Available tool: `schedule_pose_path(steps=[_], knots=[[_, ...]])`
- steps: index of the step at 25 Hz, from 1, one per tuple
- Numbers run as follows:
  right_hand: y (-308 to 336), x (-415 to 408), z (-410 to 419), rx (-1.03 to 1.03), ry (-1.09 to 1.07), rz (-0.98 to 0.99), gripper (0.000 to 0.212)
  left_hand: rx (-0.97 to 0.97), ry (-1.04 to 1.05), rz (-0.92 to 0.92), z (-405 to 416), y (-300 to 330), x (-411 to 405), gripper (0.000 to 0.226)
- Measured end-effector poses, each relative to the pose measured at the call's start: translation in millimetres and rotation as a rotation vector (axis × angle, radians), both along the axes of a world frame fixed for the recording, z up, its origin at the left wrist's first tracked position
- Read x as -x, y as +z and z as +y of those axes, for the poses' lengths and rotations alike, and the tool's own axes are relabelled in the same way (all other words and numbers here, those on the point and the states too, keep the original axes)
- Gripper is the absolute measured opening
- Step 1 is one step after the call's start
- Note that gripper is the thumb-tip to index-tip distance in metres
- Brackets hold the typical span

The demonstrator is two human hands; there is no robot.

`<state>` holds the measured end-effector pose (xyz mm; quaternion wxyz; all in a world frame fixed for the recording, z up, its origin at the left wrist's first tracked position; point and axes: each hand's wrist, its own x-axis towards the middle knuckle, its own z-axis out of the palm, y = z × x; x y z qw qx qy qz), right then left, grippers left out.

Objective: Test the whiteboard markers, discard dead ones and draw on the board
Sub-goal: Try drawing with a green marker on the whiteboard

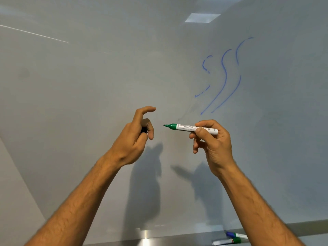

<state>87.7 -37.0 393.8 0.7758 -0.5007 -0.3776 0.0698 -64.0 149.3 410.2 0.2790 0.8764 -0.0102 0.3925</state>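
**Green marker uncapped and ready for its test stroke**

Green at the collar and tip, the marker (pixel 190 128) lay level in the right hand (pixel 212 144), pinched between thumb and curled fingers (pixel 204 124) around the middle of its white barrel, its nib pointing left toward the other hand. That mid-barrel hold looked suited to pulling a cap off rather than to writing, so a shift toward the nib would probably be needed first. The left hand (pixel 136 134) was raised just beside the nib without touching it, index finger lifted, the lower fingers curled round a small dark object (pixel 144 130), probably the cap, kept there for refitting. Both hands hovered in front of the whiteboard (pixel 88 86), close to bare space for a trial line. Blue strokes (pixel 224 75), partly broken, stood far right. On the tray (pixel 159 239) below, near right, lay two more markers (pixel 230 238), presumably awaiting testing.
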Motion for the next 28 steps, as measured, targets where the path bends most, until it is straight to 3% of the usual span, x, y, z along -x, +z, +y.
schedule_pose_path(steps=[8, 18, 25, 28], knots=[[-9.2, 2.8, -2.8, 0.147, -0.003, -0.122, 0.021, -0.046, 0.029, 0.145, -6.7, -14.5, -0.6, 0.094], [-21.3, 7.5, 0.8, 0.246, -0.042, -0.236, 0.022, -0.119, -0.03, 0.264, -18.7, -20.0, -6.2, 0.095], [-33.4, 8.6, 5.4, 0.215, 0.059, -0.212, 0.027, -0.075, -0.034, 0.095, -29.5, -25.0, -14.5, 0.071], [-36.1, 7.8, 9.5, 0.195, 0.024, -0.207, 0.031, -0.026, 0.027, 0.045, -27.2, -29.4, -20.1, 0.073]])
